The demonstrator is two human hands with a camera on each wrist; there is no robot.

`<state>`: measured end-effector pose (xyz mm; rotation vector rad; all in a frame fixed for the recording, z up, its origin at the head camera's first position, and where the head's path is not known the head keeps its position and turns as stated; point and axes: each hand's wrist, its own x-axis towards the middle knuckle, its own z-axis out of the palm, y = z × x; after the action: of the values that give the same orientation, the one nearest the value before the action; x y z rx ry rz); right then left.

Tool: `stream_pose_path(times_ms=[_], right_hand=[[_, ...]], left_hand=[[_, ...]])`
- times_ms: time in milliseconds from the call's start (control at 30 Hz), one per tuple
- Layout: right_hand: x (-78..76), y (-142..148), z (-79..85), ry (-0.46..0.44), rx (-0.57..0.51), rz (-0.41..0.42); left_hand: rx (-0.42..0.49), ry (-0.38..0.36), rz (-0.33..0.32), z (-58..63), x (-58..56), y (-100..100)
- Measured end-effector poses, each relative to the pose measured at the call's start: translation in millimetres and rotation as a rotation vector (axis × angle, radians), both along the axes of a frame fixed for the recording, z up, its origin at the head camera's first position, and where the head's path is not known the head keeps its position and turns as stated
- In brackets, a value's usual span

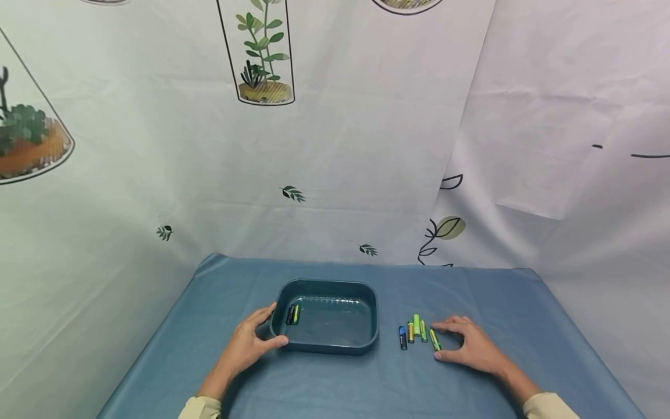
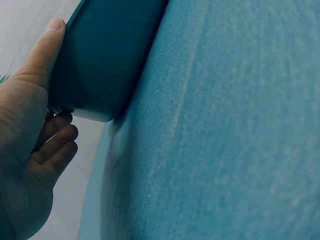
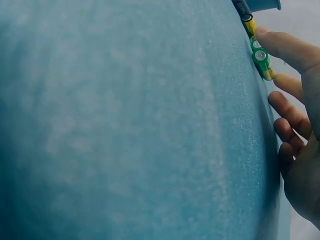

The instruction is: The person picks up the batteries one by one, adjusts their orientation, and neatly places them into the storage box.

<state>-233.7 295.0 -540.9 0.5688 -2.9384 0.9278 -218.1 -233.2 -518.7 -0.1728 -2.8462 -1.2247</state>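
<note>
My left hand [image 1: 250, 343] grips the left side of a dark teal rectangular dish [image 1: 335, 349], thumb at the front rim and fingers along the side wall. In the left wrist view the thumb [image 2: 46, 47] lies along the dish's outer wall [image 2: 105, 55]. Two batteries, one black [image 1: 290, 315] and one green [image 1: 296, 315], lie inside the dish. To the right, my right hand [image 1: 473, 346] pinches a green battery [image 1: 435, 340] by its ends between thumb and forefinger. The right wrist view shows this battery [image 3: 261, 59] low against the cloth, the other fingers loosely curled.
Several more batteries lie in a row left of my right hand, among them a blue-black one [image 1: 402, 337], a gold-and-black one [image 1: 410, 332] and a light green one [image 1: 416, 325]. Blue cloth [image 1: 335, 387] covers the table. Behind hangs a plant-printed white curtain [image 1: 356, 151].
</note>
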Motion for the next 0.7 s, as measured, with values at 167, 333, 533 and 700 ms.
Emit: stream_pose_path(times_ms=[167,333,533,700], right_hand=[[-0.2,0.2,0.4,0.001,-0.004,0.014],[-0.2,2.9,-0.6,0.034,-0.006,0.038],[-1.3,6.3,-0.3,0.044,0.001,0.057],[-2.4,7.1,-0.9,0.033,0.001,0.053]], left_hand=[[-0.006,0.002,0.000,0.8,-0.2,-0.6],[-0.002,0.004,-0.002,0.3,-0.1,-0.4],[-0.004,0.002,0.002,0.2,-0.4,-0.6],[-0.005,0.001,0.003,0.2,-0.2,-0.2]])
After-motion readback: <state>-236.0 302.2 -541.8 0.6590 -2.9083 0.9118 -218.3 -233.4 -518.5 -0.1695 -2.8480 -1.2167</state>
